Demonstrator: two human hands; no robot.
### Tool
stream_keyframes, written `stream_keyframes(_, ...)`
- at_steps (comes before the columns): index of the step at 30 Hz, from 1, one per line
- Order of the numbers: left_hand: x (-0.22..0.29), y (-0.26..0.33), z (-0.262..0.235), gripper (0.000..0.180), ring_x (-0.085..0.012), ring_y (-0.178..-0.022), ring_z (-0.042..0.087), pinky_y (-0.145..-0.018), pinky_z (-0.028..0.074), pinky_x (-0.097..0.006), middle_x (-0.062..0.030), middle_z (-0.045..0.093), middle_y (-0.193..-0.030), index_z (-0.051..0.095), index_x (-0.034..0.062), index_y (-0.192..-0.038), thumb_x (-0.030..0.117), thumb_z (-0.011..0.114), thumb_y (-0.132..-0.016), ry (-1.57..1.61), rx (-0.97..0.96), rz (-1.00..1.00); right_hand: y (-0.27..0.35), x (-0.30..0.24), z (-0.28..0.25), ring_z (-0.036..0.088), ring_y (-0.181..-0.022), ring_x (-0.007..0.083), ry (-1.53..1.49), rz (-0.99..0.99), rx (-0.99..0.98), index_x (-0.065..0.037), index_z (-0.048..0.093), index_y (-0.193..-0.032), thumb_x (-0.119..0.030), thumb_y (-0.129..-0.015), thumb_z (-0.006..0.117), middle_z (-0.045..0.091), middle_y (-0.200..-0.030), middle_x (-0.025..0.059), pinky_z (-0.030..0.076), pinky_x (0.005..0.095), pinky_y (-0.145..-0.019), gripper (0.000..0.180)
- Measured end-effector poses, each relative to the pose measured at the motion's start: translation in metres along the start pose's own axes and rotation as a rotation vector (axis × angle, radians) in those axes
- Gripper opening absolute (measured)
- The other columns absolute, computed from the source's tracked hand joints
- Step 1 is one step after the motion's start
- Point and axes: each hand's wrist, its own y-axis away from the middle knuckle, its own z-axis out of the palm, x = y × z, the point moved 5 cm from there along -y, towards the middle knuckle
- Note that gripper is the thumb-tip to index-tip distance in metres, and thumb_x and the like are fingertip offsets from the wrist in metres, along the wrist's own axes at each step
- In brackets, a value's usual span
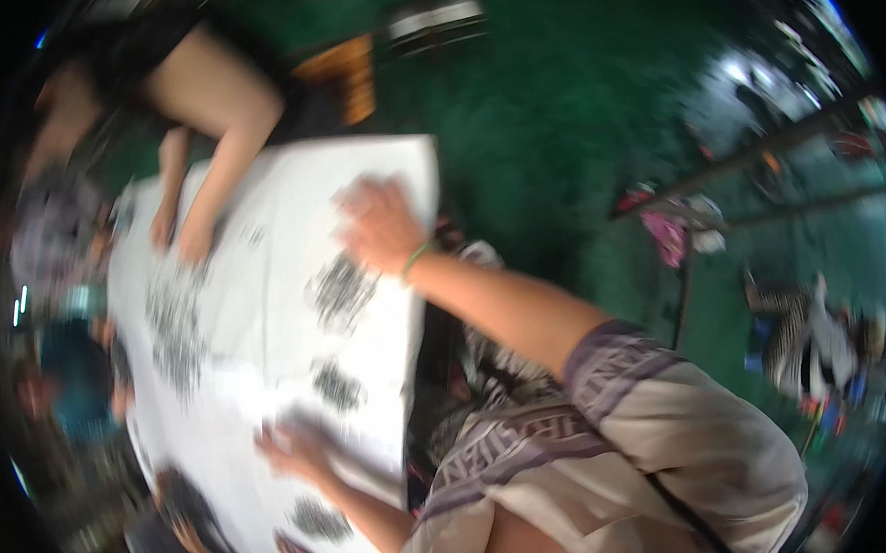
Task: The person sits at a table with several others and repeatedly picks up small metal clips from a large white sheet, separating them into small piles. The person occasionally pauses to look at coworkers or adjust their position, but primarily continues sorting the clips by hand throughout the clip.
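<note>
A large white cloth (253,286) with black printed patches lies spread over a table. My right hand (378,225), with a green band at the wrist, rests on the cloth's far edge near a corner, and its fingers look curled on the fabric. Lower down, my left hand (294,447) lies flat on the cloth with its fingers apart, beside a black patch (338,384). The whole picture is blurred by motion, so the grip is hard to make out.
Another person at the upper left leans over the cloth with both hands (178,230) on it. More hands (191,538) reach in at the lower left. Green floor (554,100) lies beyond the table, and dark racks with clothing (676,226) stand at the right.
</note>
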Motion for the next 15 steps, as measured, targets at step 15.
stream_keyframes(15, 0.237, 0.041, -0.008, 0.059, -0.0317, -0.126, 0.041, -0.104, 0.017, -0.067, -0.0120, 0.046, -0.133, 0.054, 0.0100, -0.124, 0.045, 0.065, -0.078, 0.467, -0.073, 0.778, -0.005, 0.002, -0.014, 0.036, -0.130, 0.0304, 0.154, 0.003, 0.088, -0.011, 0.042, -0.133, -0.040, -0.095, 0.040, 0.044, -0.136, 0.0158, 0.015, 0.0579, -0.108, 0.048)
